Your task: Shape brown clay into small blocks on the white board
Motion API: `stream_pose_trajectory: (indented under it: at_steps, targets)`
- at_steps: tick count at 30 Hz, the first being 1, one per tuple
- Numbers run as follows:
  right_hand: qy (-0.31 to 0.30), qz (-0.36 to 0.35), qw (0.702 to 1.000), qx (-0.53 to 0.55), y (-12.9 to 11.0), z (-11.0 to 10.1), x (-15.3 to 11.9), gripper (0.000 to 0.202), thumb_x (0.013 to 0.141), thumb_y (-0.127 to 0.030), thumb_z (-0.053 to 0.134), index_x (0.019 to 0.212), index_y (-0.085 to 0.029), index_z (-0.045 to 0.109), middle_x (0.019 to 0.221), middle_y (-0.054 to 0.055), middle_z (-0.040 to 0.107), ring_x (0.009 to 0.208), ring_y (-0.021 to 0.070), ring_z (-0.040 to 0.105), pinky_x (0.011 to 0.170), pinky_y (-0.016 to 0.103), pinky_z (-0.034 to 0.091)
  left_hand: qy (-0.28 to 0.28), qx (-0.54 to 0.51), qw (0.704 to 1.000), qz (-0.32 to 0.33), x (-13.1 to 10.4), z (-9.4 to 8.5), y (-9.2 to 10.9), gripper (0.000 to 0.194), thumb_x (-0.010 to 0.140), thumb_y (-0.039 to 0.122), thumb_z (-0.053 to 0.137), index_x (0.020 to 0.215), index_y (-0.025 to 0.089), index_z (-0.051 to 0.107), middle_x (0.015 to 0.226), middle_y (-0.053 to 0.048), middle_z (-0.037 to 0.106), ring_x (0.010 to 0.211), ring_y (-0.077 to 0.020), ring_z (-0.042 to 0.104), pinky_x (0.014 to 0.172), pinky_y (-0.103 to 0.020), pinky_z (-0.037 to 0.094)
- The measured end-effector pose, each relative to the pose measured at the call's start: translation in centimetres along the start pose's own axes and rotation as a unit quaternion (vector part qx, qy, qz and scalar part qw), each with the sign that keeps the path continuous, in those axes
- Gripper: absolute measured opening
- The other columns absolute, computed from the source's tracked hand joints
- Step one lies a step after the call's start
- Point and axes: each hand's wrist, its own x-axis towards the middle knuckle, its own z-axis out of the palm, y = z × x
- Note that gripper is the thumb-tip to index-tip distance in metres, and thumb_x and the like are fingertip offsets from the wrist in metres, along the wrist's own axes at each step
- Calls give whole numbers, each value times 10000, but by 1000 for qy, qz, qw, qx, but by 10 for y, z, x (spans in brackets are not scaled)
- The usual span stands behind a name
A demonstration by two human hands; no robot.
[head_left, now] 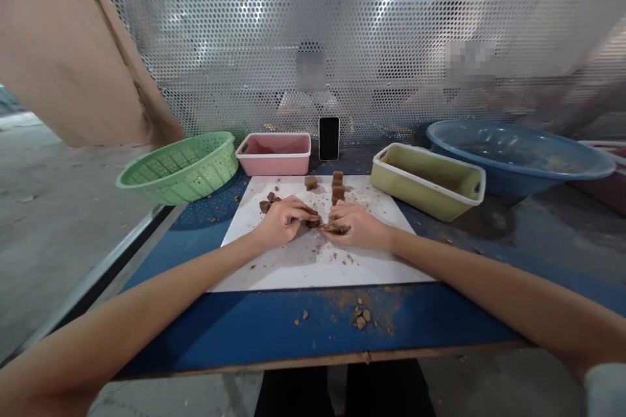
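My left hand [282,223] rests over the white sheet, its fingers closed on a small brown lump [312,222]. Close beside it on the right, my right hand [356,227] pinches a brown piece [337,228] that looks thin and flat. The white sheet [278,270] is strewn with brown crumbs. Beyond the right hand stand brown blocks [338,194], one behind another. Another brown block [310,182] sits near the sheet's far edge. Several rough brown chunks [265,206] lie left of my left hand.
A green basket [195,169], pink bin [276,165], upright phone [328,139], olive bin [420,192] and blue basin [513,172] line the far side. Small stones [360,322] lie on the blue table [235,332] near its front edge. People sit behind a perforated metal screen [220,32].
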Motion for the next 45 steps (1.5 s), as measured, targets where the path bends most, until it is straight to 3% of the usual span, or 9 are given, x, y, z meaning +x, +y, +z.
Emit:
stream_pose_trajectory:
  at_steps: [7, 11, 17, 21, 26, 31, 35, 40, 45]
  targets:
    - [36, 26, 999, -22, 1, 2, -2, 346, 1027, -308, 644, 697, -231, 712, 697, 24, 680, 707, 186, 612, 785, 383, 505, -5, -1, 1000, -19, 1, -1, 2, 466, 810, 43, 481, 961, 268, 860, 991, -50, 833, 963, -228, 745, 937, -451, 612]
    - [-18, 1, 1000, -11, 1, 1, 0, 322, 1045, -295, 619, 756, -231, 746, 722, 19, 708, 709, 177, 630, 809, 388, 512, -8, 0, 1000, -20, 2, -1, 2, 469, 805, 46, 478, 963, 275, 856, 1005, -43, 835, 972, -222, 748, 956, -462, 610]
    - [10, 33, 999, -15, 1, 1, -1, 335, 1061, -337, 594, 787, -247, 765, 778, 32, 723, 770, 192, 646, 850, 404, 522, -4, 0, 1000, -6, 2, -1, 3, 464, 819, 42, 469, 957, 262, 854, 993, -44, 833, 955, -220, 751, 930, -451, 604]
    - [-18, -4, 1000, -9, 1, 2, -1, 315, 1059, -295, 604, 790, -234, 759, 763, 21, 714, 754, 181, 647, 840, 394, 510, -3, -8, 1000, -8, 2, -1, 4, 463, 812, 38, 475, 954, 272, 848, 1002, -39, 831, 960, -219, 755, 941, -457, 604]
    - [35, 22, 999, -14, -2, 0, 1, 336, 1038, -289, 630, 715, -224, 693, 734, 24, 696, 722, 180, 621, 833, 393, 505, -7, -9, 1000, -23, 2, -1, 3, 454, 832, 41, 475, 960, 262, 850, 1005, -46, 830, 969, -221, 752, 956, -451, 598]
    - [-7, 10, 1000, -21, -2, 0, 1, 315, 1035, -290, 630, 736, -227, 707, 735, 17, 697, 732, 181, 628, 834, 389, 497, -1, -6, 1000, -5, 2, 0, 0, 455, 848, 32, 474, 969, 253, 853, 1001, -50, 828, 960, -218, 750, 931, -427, 599]
    - [43, 6, 999, -26, -3, -2, 2, 265, 1029, -256, 616, 787, -216, 716, 759, 27, 704, 743, 184, 627, 828, 392, 492, -4, -4, 1000, 12, 1, 0, -3, 448, 856, 17, 477, 986, 225, 852, 997, -58, 830, 955, -208, 754, 935, -405, 596]
    - [1, 6, 1000, -31, -5, -5, 3, 293, 1017, -248, 623, 730, -224, 676, 732, 16, 693, 733, 180, 621, 827, 390, 474, 5, -2, 1000, 30, 1, 1, -5, 461, 846, -5, 465, 977, 219, 847, 998, -50, 832, 948, -195, 754, 919, -383, 593]
    - [51, 9, 998, -38, -4, -5, 3, 285, 1007, -231, 627, 724, -217, 656, 719, 18, 675, 709, 180, 599, 800, 390, 459, 6, -4, 999, 35, 1, 2, -6, 462, 834, -10, 465, 971, 211, 846, 997, -51, 833, 942, -192, 756, 924, -384, 589]
